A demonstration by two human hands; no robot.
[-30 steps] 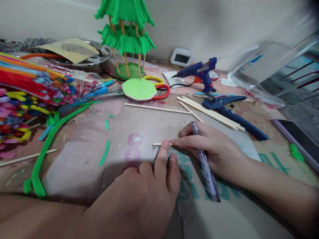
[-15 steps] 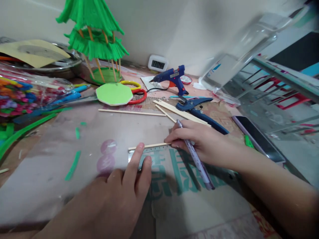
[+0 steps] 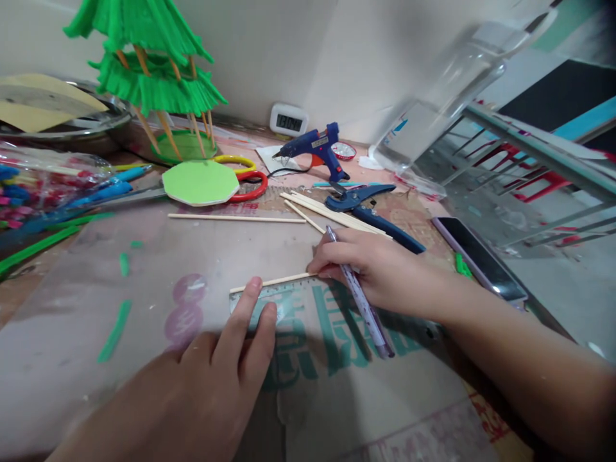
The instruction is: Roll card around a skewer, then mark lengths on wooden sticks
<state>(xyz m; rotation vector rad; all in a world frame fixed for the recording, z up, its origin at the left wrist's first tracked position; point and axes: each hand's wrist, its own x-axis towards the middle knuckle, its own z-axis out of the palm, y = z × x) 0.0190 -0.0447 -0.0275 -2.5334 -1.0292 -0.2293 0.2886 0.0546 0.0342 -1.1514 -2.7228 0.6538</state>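
Note:
A thin wooden stick (image 3: 285, 280) lies along the upper edge of a clear ruler (image 3: 276, 298) on the cardboard. My left hand (image 3: 226, 359) stretches its index finger onto the stick near its left end, with another finger on the ruler; its thumb is hidden. At the stick's other end, the fingertips of my right hand (image 3: 359, 263) pinch together. That hand also holds a purple patterned pen (image 3: 360, 298), which slants across the fingers with its thin end up and away from the ruler. The stick's right tip is hidden by the fingers.
Behind the hands lie loose sticks (image 3: 332, 210), blue cutting pliers (image 3: 375, 215), scissors (image 3: 253, 183) under a green octagon (image 3: 199, 182), and a blue glue gun (image 3: 317, 149). A green tiered model (image 3: 154, 83) stands back left. A phone (image 3: 481, 256) lies to the right.
The view has swung slightly right, so everything appears further left. Both hands, the stick and the ruler keep about the same places relative to one another.

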